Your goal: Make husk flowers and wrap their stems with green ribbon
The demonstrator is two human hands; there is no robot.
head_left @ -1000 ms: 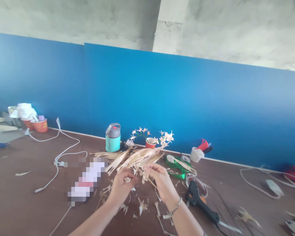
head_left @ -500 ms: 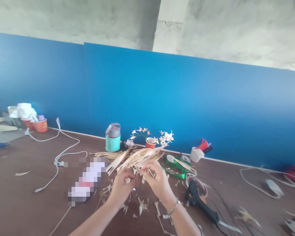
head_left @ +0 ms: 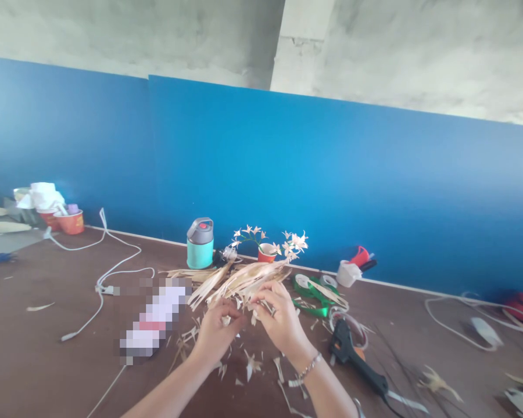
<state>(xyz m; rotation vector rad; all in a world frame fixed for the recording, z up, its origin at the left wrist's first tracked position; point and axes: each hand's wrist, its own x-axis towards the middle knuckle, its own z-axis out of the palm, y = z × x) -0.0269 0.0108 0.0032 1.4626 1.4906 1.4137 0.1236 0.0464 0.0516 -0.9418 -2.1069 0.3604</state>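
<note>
My left hand [head_left: 215,334] and my right hand [head_left: 283,322] are close together over the table, fingertips almost meeting. Both have thumb and fingers pinched together; whatever lies between the fingertips is too small and too covered to name. Just beyond them is a heap of dried, straw-coloured husk strips [head_left: 248,281]. Pale cut scraps lie under and around the hands, among them a star-shaped husk flower [head_left: 252,365] nearer to me. Behind the heap, a red paper cup [head_left: 267,255] holds finished-looking pale flowers [head_left: 294,245] on green stems.
A black glue gun [head_left: 357,361] lies right of my right hand, beside green ribbon [head_left: 316,297]. A turquoise flask [head_left: 200,252] stands behind the heap. At left are a blurred-out power-strip-like object [head_left: 159,319] and a white cable [head_left: 122,271]. A blue partition [head_left: 309,174] bounds the table's back.
</note>
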